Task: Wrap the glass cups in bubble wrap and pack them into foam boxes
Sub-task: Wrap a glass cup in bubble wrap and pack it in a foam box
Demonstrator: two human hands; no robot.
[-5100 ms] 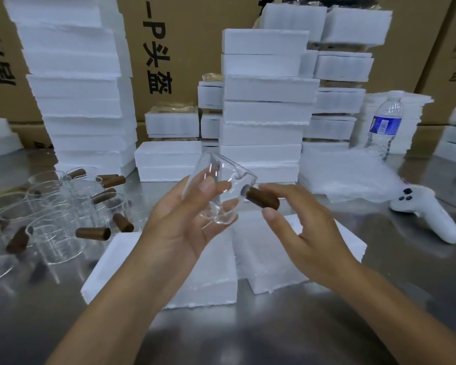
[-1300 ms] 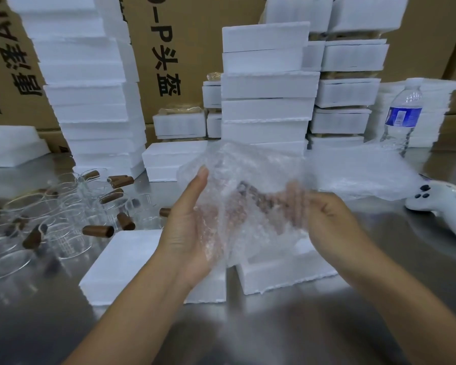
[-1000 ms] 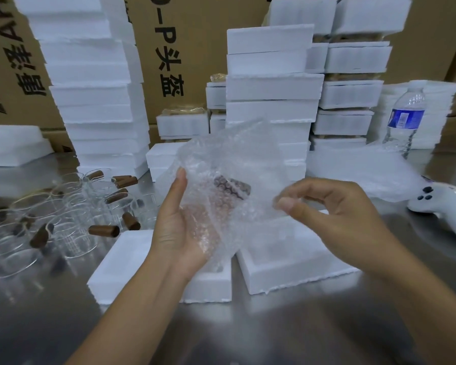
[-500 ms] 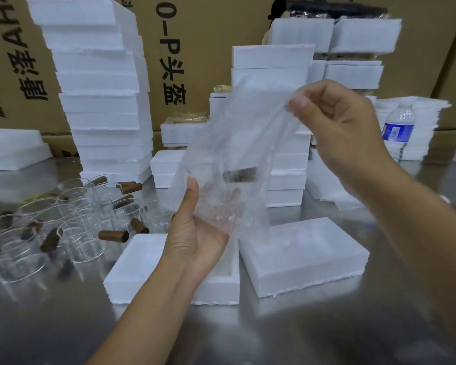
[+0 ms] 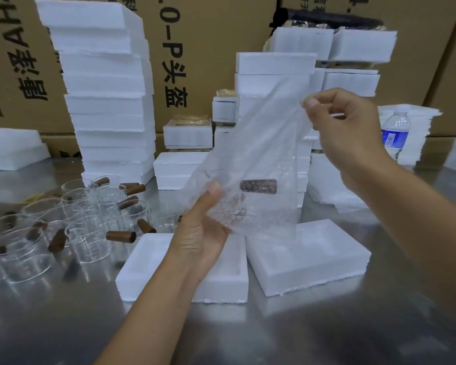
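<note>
Two open foam boxes [image 5: 313, 259] lie side by side toward the table's [image 5: 248, 333] near edge. Above them the grip of the left hand [image 5: 203, 227] cradles one glass cup [image 5: 258, 186] through bubble wrap [image 5: 263, 143]; the grip of the right hand [image 5: 345, 127] pinches the sheet's top. Light, slick, fragile by its look: hold the body. Toward the left edge, loose cups [image 5: 84, 222] overlap, uncountable

The left hand [image 5: 203, 233], palm up, grips the lower part of a clear bubble-wrap sheet [image 5: 261, 143], thumb on top. The right hand [image 5: 348, 127], raised higher, pinches the sheet's upper corner with curled fingers [image 5: 334, 97]. Both forearms are bare.
</note>
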